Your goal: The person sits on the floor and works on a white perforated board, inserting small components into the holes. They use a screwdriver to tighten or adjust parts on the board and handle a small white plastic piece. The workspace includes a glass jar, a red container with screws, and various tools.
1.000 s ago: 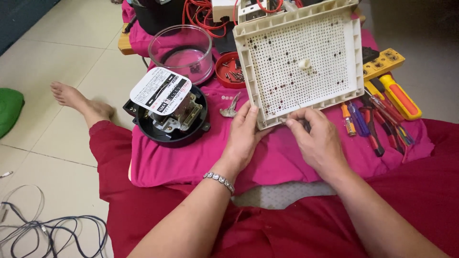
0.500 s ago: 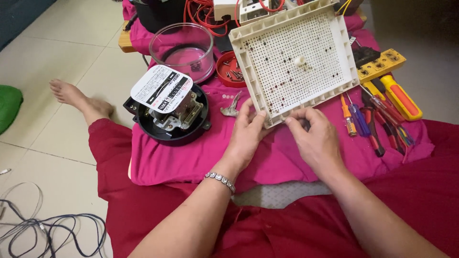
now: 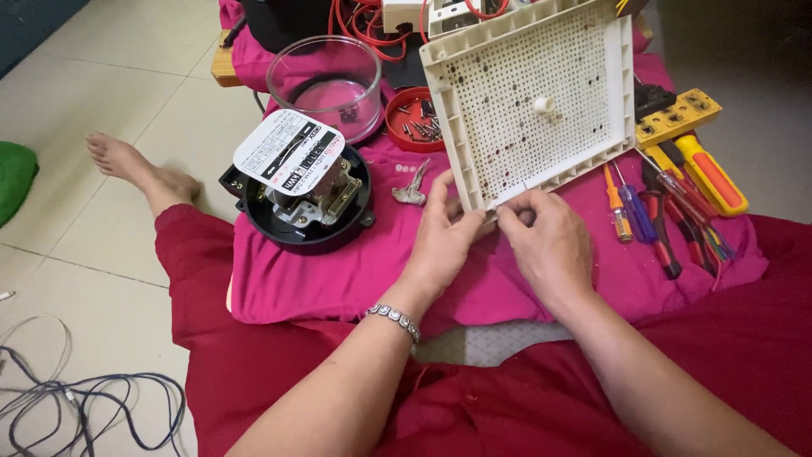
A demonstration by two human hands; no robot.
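A cream perforated plastic panel with a raised rim stands tilted on a pink cloth. My left hand grips its lower left corner. At the panel's lower edge, my right hand pinches something small and thin against the rim; what it is cannot be made out. A small white knob sticks up from the panel's middle.
An opened black round meter with a white label lies to the left. Behind it stand a clear cover and a red dish of screws. Screwdrivers and pliers lie at the right. Cables trail on the floor.
The panel has been tipped up and shifted slightly; both hands have moved closer together along its lower edge, the right hand sliding left toward the corner.
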